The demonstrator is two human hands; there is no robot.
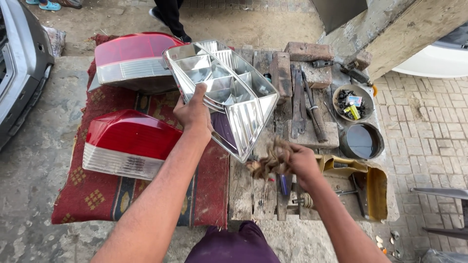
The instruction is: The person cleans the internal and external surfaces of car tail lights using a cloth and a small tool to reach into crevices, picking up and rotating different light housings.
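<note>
Two red tail-light lenses [129, 141] lie left on the rug [97, 195]. Left hand [194, 113] grips a chrome reflector housing [224, 92]; right hand [302, 163], fingers hidden, clutches a frayed brown rag [268, 163].

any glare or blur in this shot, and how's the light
Head view: soft, even daylight with no hard shadows; bright reflections on the chrome reflector housing held by the left hand; the frayed brown rag in the right hand looks motion-blurred; the glossy red tail-light lenses stay sharp.
</note>
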